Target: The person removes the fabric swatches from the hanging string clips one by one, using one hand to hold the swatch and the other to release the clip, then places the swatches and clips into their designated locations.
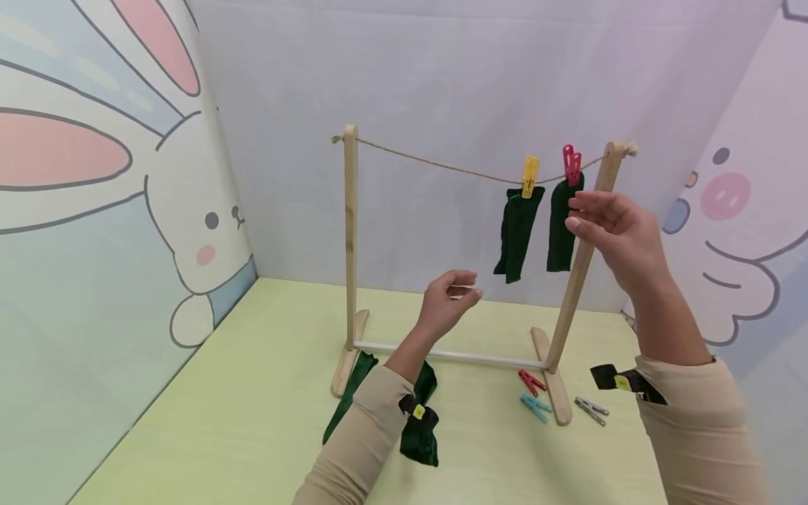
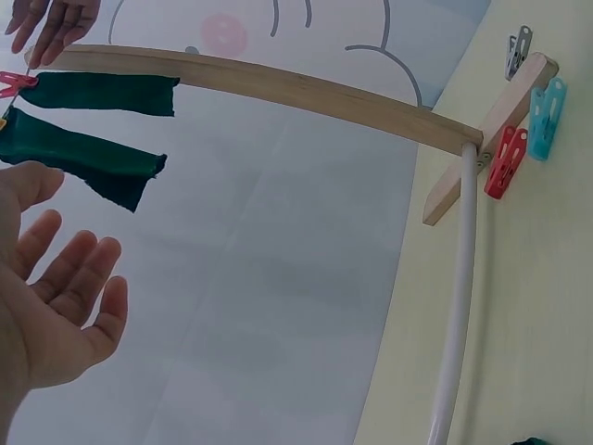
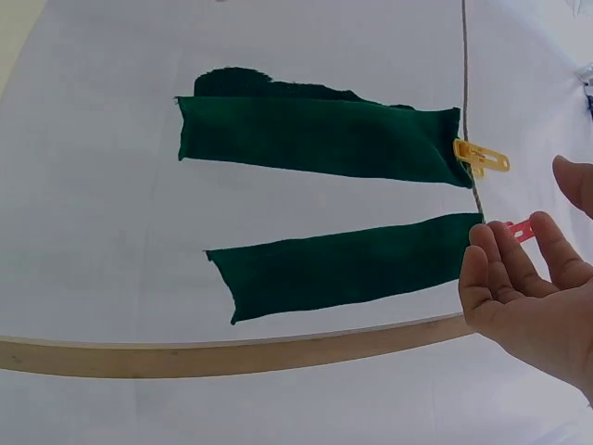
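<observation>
Fingers of the right hand point(image 1: 621, 228) are curving loosely beside the right green strip point(image 1: 559, 235) at the frame's upper right, gripping nothing, the thumb standing apart; whether they are touching it, I cannot tell. The left hand point(image 1: 444, 303) is hovering near the centre, its fingers parted and holding nothing, below and left of the left green strip point(image 1: 520, 231). Both strips are hanging from a rope point(image 1: 435, 163), the left one under a yellow clothespin point(image 1: 530, 175), the right one under a red clothespin point(image 1: 573, 167). They are looking light, limp and soft, so probably swinging or folding at any touch; pinching a top corner close to the clothespin should be giving the surest hold. The right post point(image 1: 578, 275) is standing just behind the right hand, perhaps limiting its room. On the desk point(image 1: 208, 435), at the lower right, a red peg point(image 1: 532, 382), a blue peg point(image 1: 535, 406) and a grey peg point(image 1: 590, 410) are lying around the post's foot point(image 1: 559, 403), while two more green pieces point(image 1: 419, 446) are lying at the lower centre, partly hidden by the left arm point(image 1: 369, 428).
</observation>
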### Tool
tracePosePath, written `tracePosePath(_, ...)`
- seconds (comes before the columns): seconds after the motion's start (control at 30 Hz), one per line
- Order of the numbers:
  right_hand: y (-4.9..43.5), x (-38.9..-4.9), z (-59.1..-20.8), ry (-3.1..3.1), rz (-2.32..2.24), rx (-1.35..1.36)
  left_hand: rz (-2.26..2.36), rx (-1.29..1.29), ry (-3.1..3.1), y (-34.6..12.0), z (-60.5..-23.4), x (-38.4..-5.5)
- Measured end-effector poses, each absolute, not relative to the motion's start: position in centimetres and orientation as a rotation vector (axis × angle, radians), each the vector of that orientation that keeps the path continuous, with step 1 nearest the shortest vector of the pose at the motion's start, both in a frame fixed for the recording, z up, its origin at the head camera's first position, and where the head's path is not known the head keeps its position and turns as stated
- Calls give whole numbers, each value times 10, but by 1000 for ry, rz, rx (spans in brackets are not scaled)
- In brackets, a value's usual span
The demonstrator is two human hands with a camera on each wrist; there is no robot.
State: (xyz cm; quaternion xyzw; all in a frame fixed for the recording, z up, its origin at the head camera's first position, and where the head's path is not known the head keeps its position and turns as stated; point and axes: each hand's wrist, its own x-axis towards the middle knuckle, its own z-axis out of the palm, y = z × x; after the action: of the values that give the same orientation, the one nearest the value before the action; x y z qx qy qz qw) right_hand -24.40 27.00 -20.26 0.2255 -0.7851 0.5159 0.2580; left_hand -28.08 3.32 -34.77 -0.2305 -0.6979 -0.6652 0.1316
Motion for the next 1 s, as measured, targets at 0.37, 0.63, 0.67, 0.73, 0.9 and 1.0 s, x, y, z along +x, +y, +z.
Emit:
tracePosePath(0.37,253,-252,-184,-2011,1512,730,-1909,-626,-2014,50,-336,-284)
tracePosePath(0.63,242,-260,-174,-2007,1465,709,-1836,-628,-2001,63,-335,-292)
tracePosePath(0.67,241,-261,-173,-2022,1432,693,-1828,-627,-2005,64,-334,-292)
tracePosePath(0.73,237,-262,-170,-2053,1384,664,-1825,-620,-2009,66,-334,-294)
tracePosePath(0.9,230,-264,-164,-2109,1346,619,-1833,-594,-2032,71,-331,-297)
tracePosePath(1.0,226,-265,-162,-2131,1305,604,-1842,-592,-2031,74,-330,-300)
